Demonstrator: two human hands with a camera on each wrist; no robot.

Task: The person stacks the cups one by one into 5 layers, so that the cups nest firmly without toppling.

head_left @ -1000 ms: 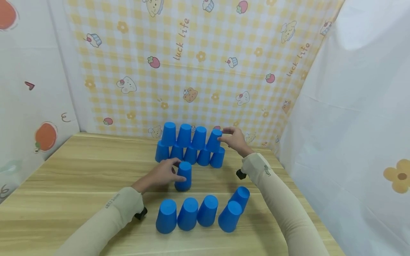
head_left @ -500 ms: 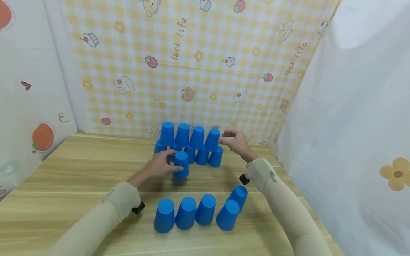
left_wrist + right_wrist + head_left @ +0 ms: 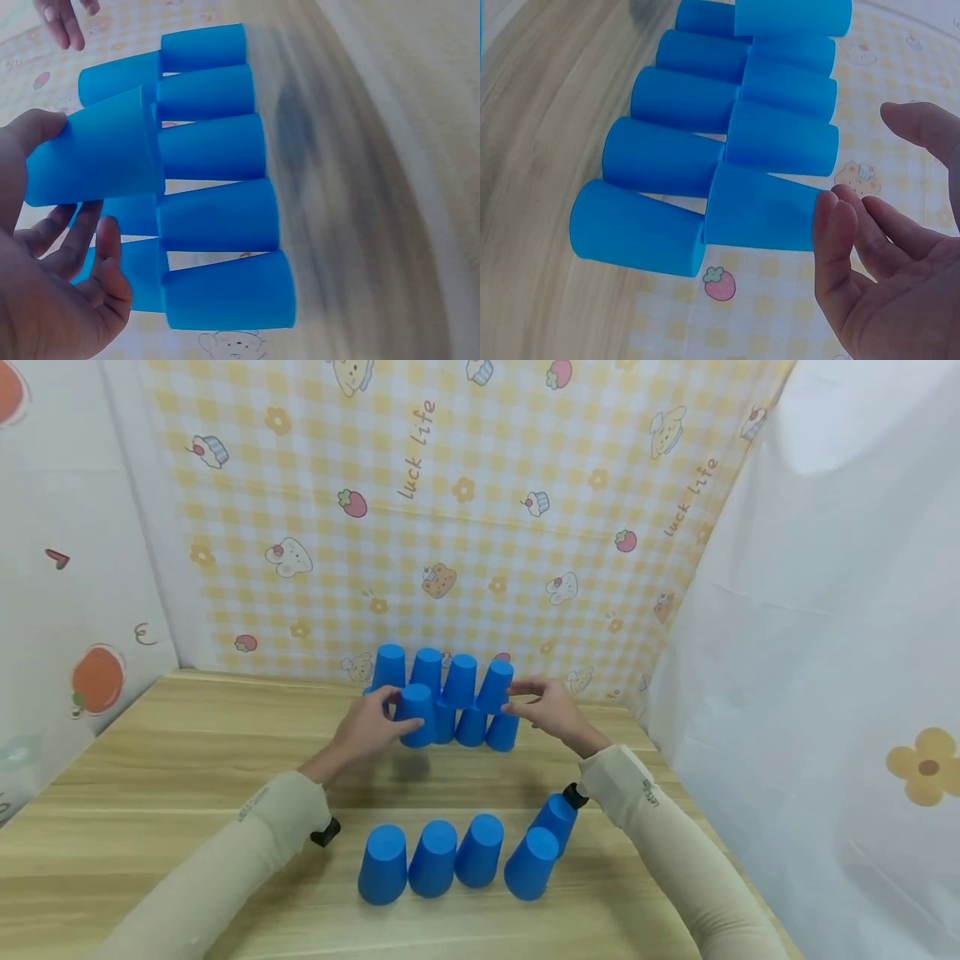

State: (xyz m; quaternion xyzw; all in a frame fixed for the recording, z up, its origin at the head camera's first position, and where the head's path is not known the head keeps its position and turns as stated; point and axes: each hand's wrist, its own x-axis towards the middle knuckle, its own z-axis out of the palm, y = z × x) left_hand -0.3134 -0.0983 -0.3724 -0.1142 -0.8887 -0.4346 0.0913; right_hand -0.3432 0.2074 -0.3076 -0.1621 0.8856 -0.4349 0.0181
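Note:
A stack of upside-down blue cups (image 3: 471,727) stands at the table's far edge, several below and several on top. My left hand (image 3: 384,720) grips one more blue cup (image 3: 417,715) in the air, just in front of the stack's left half; in the left wrist view this held cup (image 3: 97,159) lies between thumb and fingers. My right hand (image 3: 522,698) is open beside the stack's upper right cup (image 3: 498,686). In the right wrist view its fingertips (image 3: 832,214) are at that cup's (image 3: 761,208) top end.
A near row of upside-down blue cups (image 3: 431,860) stands on the wooden table (image 3: 165,760), with one more (image 3: 557,817) behind its right end. Checked cloth (image 3: 450,527) hangs behind the stack and white sheets (image 3: 810,652) close both sides.
My left hand has lifted its cup off the table and carried it up toward the stack. My right hand has let go of the upper right cup and stays beside it.

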